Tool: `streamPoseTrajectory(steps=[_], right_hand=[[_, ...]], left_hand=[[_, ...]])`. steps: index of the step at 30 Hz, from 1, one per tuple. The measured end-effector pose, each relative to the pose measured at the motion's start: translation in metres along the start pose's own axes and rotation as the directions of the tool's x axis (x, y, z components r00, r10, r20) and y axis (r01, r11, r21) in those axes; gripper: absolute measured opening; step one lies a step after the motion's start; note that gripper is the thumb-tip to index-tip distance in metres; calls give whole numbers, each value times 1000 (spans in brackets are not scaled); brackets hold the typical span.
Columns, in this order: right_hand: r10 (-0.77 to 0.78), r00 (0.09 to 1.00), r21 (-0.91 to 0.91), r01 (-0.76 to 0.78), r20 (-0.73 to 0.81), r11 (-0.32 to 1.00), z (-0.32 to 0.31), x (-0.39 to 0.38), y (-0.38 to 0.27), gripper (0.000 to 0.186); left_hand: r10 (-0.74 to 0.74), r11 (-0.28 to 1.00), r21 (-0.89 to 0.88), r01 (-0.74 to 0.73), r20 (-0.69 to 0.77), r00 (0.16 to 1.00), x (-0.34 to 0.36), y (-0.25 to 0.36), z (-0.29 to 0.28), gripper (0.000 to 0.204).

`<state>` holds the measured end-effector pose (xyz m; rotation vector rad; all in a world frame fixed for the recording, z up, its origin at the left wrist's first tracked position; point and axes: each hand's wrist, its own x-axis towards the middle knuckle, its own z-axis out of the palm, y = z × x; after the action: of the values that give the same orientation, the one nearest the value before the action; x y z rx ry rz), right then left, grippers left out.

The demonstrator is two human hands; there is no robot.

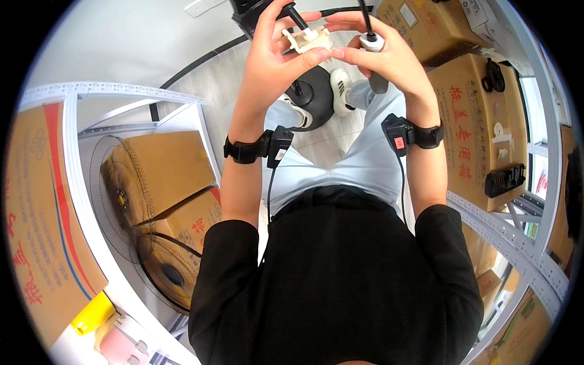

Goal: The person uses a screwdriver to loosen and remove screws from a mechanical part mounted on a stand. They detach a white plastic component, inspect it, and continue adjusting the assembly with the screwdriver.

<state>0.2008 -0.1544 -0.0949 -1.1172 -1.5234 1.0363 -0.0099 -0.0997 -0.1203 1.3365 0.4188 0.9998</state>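
Observation:
My left hand (274, 58) curls around a small cream plastic part (313, 41) near the top of the view, thumb on its near edge. A black rod (297, 18) with a pale tip reaches the part from a dark housing (246, 13); whether they are joined, I cannot tell. My right hand (389, 59) is closed around what looks like a screwdriver (378, 83), with a grey handle, a white collar and a dark shaft pointing away from me. The right thumb and a fingertip meet the part's right side.
A round black base (315, 97) stands on the floor between my shoes. To the left, wire fan guards (121, 188) lean by cardboard boxes (161, 170) in a white metal rack (73, 146). Right of me, a carton (471, 121) carries small black and white parts.

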Motion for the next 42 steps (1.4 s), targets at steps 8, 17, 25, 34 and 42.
streamPoseTrajectory(steps=[8,17,25,34,42], right_hand=[[187,948,184,-142,-258,973,-61,-16,2,30],[467,844,325,-379,-263,867,-82,-6,111,29],[402,887,288,-333,-226,898,-94,7,160,34],[212,964,309,-155,-162,939,-80,17,79,30],[126,988,419,-151,86,895,-61,30,31,32]], left_hand=[[-62,997,-45,64,58,996,16,-33,14,101],[-288,958,39,285,139,948,55,-127,6,74],[-362,931,77,357,77,929,84,-143,17,69],[-190,982,11,189,66,980,63,-61,43,72],[-106,985,132,110,-32,994,31,0,53,83]])
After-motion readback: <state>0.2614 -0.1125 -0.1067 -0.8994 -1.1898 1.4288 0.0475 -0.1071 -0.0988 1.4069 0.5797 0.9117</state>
